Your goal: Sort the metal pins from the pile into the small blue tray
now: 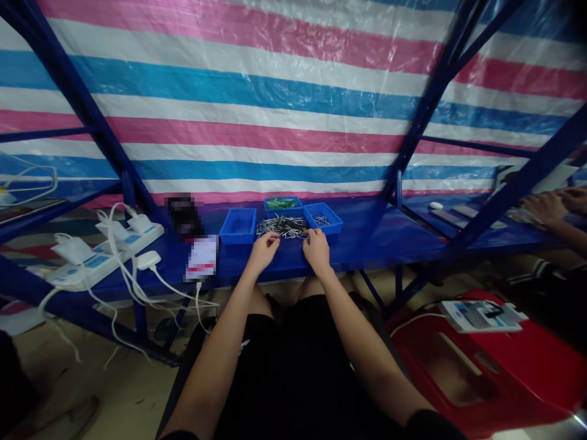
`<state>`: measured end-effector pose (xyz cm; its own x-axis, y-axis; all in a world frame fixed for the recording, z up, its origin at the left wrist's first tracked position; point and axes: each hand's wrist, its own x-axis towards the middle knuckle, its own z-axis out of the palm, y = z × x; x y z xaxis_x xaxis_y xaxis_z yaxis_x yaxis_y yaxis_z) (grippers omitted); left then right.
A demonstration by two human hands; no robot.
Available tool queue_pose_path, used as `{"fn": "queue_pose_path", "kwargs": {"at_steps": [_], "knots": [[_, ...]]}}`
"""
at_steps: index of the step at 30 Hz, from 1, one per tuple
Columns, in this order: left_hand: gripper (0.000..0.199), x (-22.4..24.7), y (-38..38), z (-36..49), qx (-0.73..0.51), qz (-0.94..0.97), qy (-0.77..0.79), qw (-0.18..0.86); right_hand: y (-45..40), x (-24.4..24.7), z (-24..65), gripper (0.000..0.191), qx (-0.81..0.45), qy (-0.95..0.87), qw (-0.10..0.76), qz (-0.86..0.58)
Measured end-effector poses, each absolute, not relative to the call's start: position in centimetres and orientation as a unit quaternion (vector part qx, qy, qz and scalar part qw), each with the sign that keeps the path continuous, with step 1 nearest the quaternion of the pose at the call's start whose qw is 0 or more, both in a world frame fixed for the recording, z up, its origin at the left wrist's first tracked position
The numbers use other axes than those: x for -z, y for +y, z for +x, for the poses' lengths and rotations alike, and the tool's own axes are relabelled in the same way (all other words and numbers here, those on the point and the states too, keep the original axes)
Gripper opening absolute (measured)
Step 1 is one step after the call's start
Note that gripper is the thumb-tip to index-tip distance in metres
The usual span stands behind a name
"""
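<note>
A loose pile of thin silver and dark metal pieces, like screws or pins (283,227), lies on the blue table (367,238) in front of me. My left hand (265,250) is at the pile's near left edge, its fingers curled together; anything between them is too small to make out. At the near right edge, my right hand (316,249) has its fingertips drawn together by the pieces, and what they pinch is hidden. Around the pile stand a blue tray (224,236) on the left, a tray with green contents (281,203) behind, and a tray of similar metal pieces (323,220) on the right.
A power strip (105,256) with chargers and white cables lies on the left, near a phone (202,256) and a dark blurred item (184,215). Blue metal posts (413,134) flank the table. A red stool (504,360) stands at right; another person's hands (545,208) show beyond.
</note>
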<state>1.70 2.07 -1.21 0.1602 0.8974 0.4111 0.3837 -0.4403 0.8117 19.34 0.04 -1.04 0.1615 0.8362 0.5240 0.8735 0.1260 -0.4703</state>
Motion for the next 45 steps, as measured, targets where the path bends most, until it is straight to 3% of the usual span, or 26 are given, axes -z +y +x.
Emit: {"fn": "queue_pose_path", "kwargs": {"at_steps": [5, 27, 38, 45], "knots": [[0.02, 1.2, 2.1, 1.8, -0.458, 0.719, 0.445, 0.273, -0.2, 1.2, 18.9, 0.023, 0.053, -0.654, 0.316, -0.686], [0.02, 1.3, 2.3, 1.8, -0.46, 0.716, 0.452, 0.266, 0.0, 0.4, 18.6, 0.032, 0.025, -0.769, 0.225, -0.598], [0.02, 0.8, 1.7, 1.9, -0.454, 0.722, 0.442, 0.277, 0.0, 0.7, 18.5, 0.014, 0.035, -0.71, 0.275, -0.647], [0.021, 0.8, 1.6, 1.8, -0.469, 0.711, 0.437, 0.29, 0.6, 1.1, 19.2, 0.014, -0.02, -0.685, 0.332, -0.649]]}}
